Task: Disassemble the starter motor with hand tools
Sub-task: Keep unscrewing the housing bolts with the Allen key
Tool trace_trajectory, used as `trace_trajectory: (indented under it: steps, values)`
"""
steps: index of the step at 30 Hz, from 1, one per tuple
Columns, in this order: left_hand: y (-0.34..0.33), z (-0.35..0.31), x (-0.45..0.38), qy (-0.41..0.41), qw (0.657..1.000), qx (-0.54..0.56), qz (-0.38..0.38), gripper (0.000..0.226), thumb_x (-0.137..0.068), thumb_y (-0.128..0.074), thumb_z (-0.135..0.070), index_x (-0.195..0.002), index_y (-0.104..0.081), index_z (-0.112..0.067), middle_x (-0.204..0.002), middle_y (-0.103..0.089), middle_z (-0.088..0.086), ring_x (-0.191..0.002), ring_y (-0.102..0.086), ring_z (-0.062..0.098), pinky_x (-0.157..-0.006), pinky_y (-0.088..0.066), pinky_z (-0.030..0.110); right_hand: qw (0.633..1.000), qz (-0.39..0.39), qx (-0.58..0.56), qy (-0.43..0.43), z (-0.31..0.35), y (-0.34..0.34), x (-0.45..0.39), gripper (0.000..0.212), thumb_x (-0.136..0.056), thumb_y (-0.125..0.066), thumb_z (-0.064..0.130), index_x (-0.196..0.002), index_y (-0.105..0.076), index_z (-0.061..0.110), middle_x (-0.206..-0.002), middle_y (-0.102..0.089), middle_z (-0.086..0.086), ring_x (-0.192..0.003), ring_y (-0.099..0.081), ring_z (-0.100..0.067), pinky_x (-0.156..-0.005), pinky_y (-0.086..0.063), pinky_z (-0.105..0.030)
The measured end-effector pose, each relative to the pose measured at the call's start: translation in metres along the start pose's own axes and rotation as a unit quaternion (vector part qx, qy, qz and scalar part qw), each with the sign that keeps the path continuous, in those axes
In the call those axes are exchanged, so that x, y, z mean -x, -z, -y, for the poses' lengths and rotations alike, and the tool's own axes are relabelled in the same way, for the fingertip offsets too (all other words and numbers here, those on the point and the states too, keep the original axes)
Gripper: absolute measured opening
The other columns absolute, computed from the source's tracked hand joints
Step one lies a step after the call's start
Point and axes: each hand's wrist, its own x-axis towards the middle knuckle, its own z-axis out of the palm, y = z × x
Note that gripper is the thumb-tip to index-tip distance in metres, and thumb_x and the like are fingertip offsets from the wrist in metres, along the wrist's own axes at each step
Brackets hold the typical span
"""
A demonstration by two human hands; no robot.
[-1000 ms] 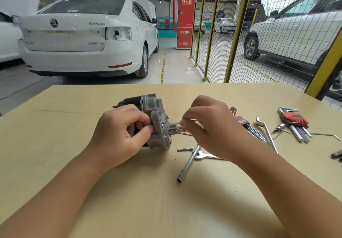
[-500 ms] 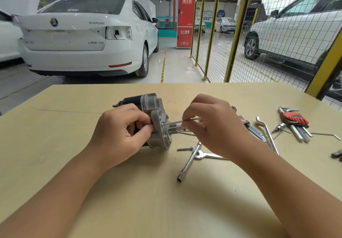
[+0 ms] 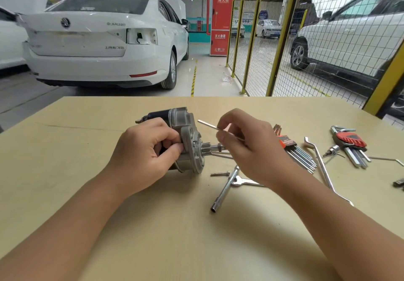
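The starter motor [image 3: 185, 136] lies on its side on the wooden table [image 3: 65, 171], black body to the back left, grey flange and pinion gear facing right. My left hand [image 3: 146, 154] grips its body from the near side. My right hand [image 3: 247, 147] pinches a long thin hex key [image 3: 208, 125] between thumb and fingertips. The key's free end points up and left, clear of the motor's flange. A loose bolt [image 3: 220, 173] rests on the table just right of the flange.
A T-handle socket wrench [image 3: 225, 187] and a flat spanner [image 3: 247, 182] lie in front of my right hand. Two hex key sets [image 3: 295, 149] [image 3: 352, 143], a bent bar [image 3: 321, 164] and small bits lie at the right. Cars and a yellow mesh fence stand beyond the table.
My right hand has drawn the hex key back out of the motor's flange and lifted it up and to the right. The left hand keeps its grip on the motor.
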Motion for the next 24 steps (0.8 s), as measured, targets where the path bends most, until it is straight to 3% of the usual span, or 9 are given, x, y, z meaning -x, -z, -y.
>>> trace_trajectory:
  steps: [3, 7, 9, 13, 17, 19, 22, 24]
  values:
    - [0.0, -0.001, 0.0, 0.002, 1.0, -0.01, 0.009, 0.008, -0.086, -0.071, -0.021, -0.08, -0.072, -0.016, -0.076, -0.055, -0.007, -0.063, -0.051, 0.015, -0.056, -0.046, 0.041, 0.999, -0.013, -0.026, -0.028, 0.002, -0.012, 0.004, 0.012, -0.094, -0.07, 0.022, -0.09, -0.061, 0.028, -0.055, -0.049, 0.008, -0.051, -0.042, -0.009, -0.05, -0.034, -0.023]
    - [-0.001, -0.002, -0.001, -0.004, 0.999, -0.018, 0.026, 0.009, -0.09, -0.065, -0.019, -0.087, -0.07, -0.012, -0.082, -0.052, -0.008, -0.067, -0.053, 0.019, -0.059, -0.049, 0.046, 0.997, -0.01, -0.064, -0.042, 0.004, -0.027, 0.008, 0.01, -0.095, -0.069, 0.029, -0.089, -0.062, 0.029, -0.051, -0.046, 0.015, -0.047, -0.042, -0.007, -0.047, -0.031, -0.012]
    - [-0.001, -0.003, -0.001, -0.007, 0.999, -0.024, 0.032, 0.009, -0.091, -0.064, -0.02, -0.088, -0.068, -0.012, -0.083, -0.05, -0.008, -0.068, -0.052, 0.022, -0.059, -0.049, 0.047, 0.996, -0.001, -0.074, -0.046, 0.005, -0.035, 0.009, 0.008, -0.097, -0.066, 0.031, -0.091, -0.061, 0.033, -0.051, -0.048, 0.015, -0.049, -0.041, -0.007, -0.049, -0.032, -0.017]
    - [0.0, -0.001, -0.001, -0.015, 0.999, -0.021, 0.033, 0.007, -0.09, -0.064, -0.019, -0.086, -0.066, -0.013, -0.082, -0.048, -0.006, -0.067, -0.051, 0.023, -0.058, -0.048, 0.047, 0.992, -0.007, -0.093, -0.083, 0.009, -0.046, 0.006, 0.013, -0.097, -0.065, 0.036, -0.086, -0.059, 0.032, -0.051, -0.051, 0.013, -0.049, -0.044, -0.007, -0.053, -0.054, -0.044]
    - [-0.001, 0.0, -0.001, -0.016, 0.999, -0.021, 0.028, 0.007, -0.089, -0.064, -0.016, -0.086, -0.068, -0.011, -0.081, -0.049, -0.005, -0.066, -0.052, 0.024, -0.056, -0.047, 0.046, 0.994, -0.015, -0.061, -0.094, 0.013, -0.049, 0.002, 0.024, -0.098, -0.064, 0.036, -0.075, -0.057, 0.033, -0.057, -0.055, 0.018, -0.053, -0.051, -0.009, -0.057, -0.055, -0.043]
    - [-0.001, 0.0, -0.001, -0.013, 0.999, -0.017, 0.023, 0.007, -0.088, -0.065, -0.014, -0.086, -0.069, -0.009, -0.081, -0.051, -0.004, -0.066, -0.053, 0.02, -0.056, -0.047, 0.042, 0.993, -0.017, -0.061, -0.101, 0.013, -0.05, 0.001, 0.025, -0.098, -0.063, 0.035, -0.074, -0.057, 0.032, -0.058, -0.056, 0.018, -0.054, -0.052, -0.009, -0.055, -0.051, -0.037]
    - [-0.003, -0.001, -0.002, -0.011, 1.0, -0.007, 0.008, 0.003, -0.087, -0.07, -0.006, -0.085, -0.073, -0.008, -0.079, -0.054, -0.004, -0.068, -0.053, 0.007, -0.063, -0.04, 0.015, 0.992, -0.03, -0.055, -0.111, 0.013, -0.053, 0.002, 0.024, -0.097, -0.063, 0.037, -0.075, -0.057, 0.029, -0.059, -0.058, 0.016, -0.055, -0.051, -0.007, -0.053, -0.038, -0.024]
    - [-0.004, -0.001, -0.003, 0.008, 1.0, -0.009, -0.008, 0.01, -0.085, -0.077, 0.003, -0.084, -0.074, -0.007, -0.078, -0.055, -0.005, -0.068, -0.054, 0.002, -0.064, -0.038, 0.008, 0.991, -0.035, -0.058, -0.119, 0.013, -0.054, 0.003, 0.022, -0.097, -0.062, 0.038, -0.078, -0.058, 0.029, -0.06, -0.06, 0.016, -0.054, -0.052, -0.006, -0.05, -0.034, -0.018]
